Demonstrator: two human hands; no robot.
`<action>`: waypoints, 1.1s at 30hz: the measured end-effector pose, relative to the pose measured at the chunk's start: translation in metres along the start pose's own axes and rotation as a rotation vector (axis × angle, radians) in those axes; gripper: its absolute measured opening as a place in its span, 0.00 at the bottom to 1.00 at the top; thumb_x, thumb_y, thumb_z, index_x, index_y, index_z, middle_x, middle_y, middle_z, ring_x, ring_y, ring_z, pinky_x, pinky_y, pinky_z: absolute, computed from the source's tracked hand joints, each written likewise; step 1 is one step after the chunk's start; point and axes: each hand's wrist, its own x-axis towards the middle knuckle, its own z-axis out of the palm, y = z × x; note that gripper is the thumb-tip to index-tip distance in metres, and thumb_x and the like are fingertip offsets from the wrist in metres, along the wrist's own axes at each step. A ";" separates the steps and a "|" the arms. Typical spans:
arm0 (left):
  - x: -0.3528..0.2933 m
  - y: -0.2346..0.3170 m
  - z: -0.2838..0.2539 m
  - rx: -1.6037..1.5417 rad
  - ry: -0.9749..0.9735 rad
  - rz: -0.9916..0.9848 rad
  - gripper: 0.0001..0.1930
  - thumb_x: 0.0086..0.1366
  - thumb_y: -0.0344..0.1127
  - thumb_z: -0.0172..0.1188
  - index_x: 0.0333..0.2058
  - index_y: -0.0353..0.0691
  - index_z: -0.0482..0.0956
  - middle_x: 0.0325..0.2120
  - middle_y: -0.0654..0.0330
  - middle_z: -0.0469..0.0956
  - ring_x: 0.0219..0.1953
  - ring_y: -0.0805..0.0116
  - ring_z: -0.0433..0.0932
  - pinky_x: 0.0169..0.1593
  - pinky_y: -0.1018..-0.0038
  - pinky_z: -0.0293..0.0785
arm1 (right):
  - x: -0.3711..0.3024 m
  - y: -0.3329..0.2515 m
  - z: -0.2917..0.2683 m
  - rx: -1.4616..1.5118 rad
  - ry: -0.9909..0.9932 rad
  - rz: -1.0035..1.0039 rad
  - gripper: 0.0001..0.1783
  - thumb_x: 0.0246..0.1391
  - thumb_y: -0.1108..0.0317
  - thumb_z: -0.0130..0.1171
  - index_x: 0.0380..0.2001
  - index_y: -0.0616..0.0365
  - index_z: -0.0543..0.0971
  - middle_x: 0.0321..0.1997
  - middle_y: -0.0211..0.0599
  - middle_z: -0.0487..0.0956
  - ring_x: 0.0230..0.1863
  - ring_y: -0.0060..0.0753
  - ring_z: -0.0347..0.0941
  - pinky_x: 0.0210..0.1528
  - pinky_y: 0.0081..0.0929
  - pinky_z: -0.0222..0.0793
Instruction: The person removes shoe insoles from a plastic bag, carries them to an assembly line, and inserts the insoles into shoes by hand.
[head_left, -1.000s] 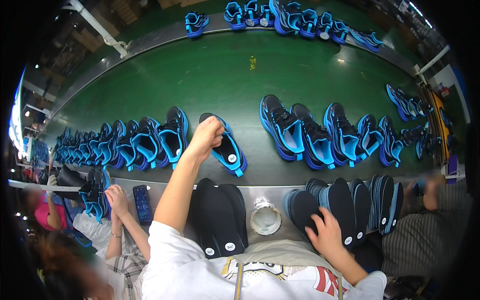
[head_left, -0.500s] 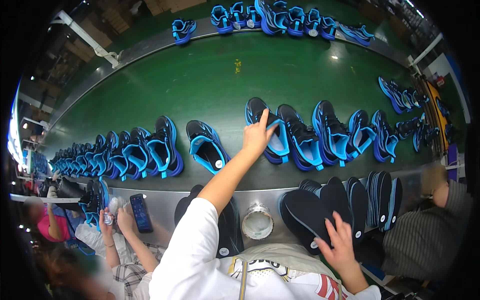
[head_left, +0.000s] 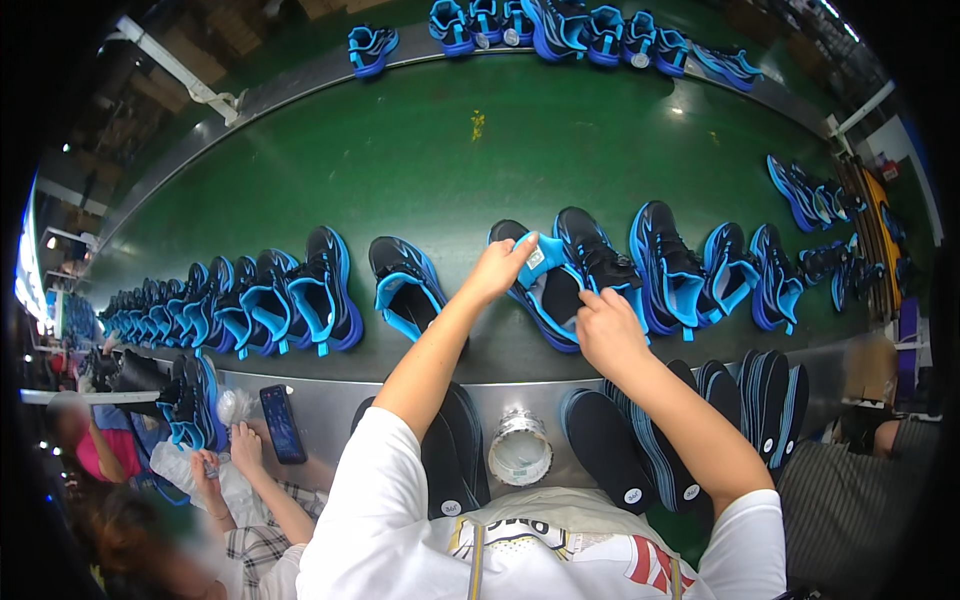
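Observation:
My left hand (head_left: 503, 268) pinches the bright blue tongue (head_left: 543, 258) of a black-and-blue sports shoe (head_left: 545, 325), pulling it up and back from the opening. Closed fingers of my right hand (head_left: 608, 328) are at the right side of that opening, on a black insole (head_left: 562, 296) lying partly inside; the fingers cover where they grip it. Just right stands another such shoe (head_left: 597, 250), partly behind my right hand. To the left, a shoe (head_left: 405, 280) is partly covered by my left forearm.
Similar shoes line the green belt (head_left: 400, 170) on both sides. Insole stacks (head_left: 605, 440) lie on the metal ledge before me, beside a round whitish tub (head_left: 520, 452). At left are a phone (head_left: 283, 425) and a co-worker's hands (head_left: 245, 448). Another person's striped sleeve (head_left: 850, 500) is at right.
My right hand has moved from the insole stack up to the shoe, bringing a black insole. My left hand now pulls the tongue back, where before a finger pointed onto the shoe.

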 end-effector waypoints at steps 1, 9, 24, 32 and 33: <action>0.002 -0.006 0.005 -0.084 0.028 0.028 0.29 0.57 0.58 0.45 0.18 0.34 0.69 0.12 0.64 0.67 0.17 0.76 0.66 0.21 0.76 0.61 | 0.005 0.001 0.017 -0.002 0.016 0.048 0.05 0.35 0.73 0.52 0.20 0.61 0.76 0.37 0.40 0.73 0.37 0.37 0.65 0.40 0.30 0.62; -0.008 0.000 0.013 -0.235 0.065 0.005 0.26 0.57 0.56 0.48 0.20 0.34 0.68 0.13 0.64 0.67 0.19 0.81 0.65 0.20 0.83 0.59 | 0.029 -0.006 0.052 0.056 -0.176 0.350 0.09 0.41 0.68 0.53 0.27 0.62 0.72 0.31 0.44 0.70 0.37 0.44 0.69 0.36 0.36 0.69; -0.020 0.003 0.017 -0.162 0.143 0.118 0.21 0.57 0.50 0.51 0.21 0.34 0.69 0.12 0.64 0.66 0.17 0.78 0.61 0.20 0.77 0.58 | 0.054 0.011 0.050 -0.017 -0.507 0.007 0.09 0.42 0.71 0.48 0.25 0.63 0.77 0.35 0.50 0.72 0.38 0.44 0.70 0.39 0.35 0.68; -0.035 0.030 0.025 0.376 0.245 0.147 0.20 0.55 0.49 0.52 0.29 0.32 0.71 0.23 0.45 0.75 0.29 0.48 0.74 0.31 0.62 0.70 | 0.063 0.021 0.031 -0.016 -0.356 -0.020 0.12 0.41 0.70 0.47 0.27 0.66 0.75 0.34 0.50 0.72 0.38 0.45 0.70 0.40 0.35 0.68; -0.031 0.025 0.032 0.448 0.300 0.231 0.19 0.55 0.46 0.51 0.31 0.32 0.70 0.20 0.47 0.75 0.25 0.50 0.75 0.29 0.62 0.71 | 0.060 0.023 0.023 -0.029 -0.428 -0.036 0.11 0.40 0.70 0.48 0.26 0.66 0.76 0.34 0.51 0.72 0.37 0.45 0.70 0.39 0.36 0.68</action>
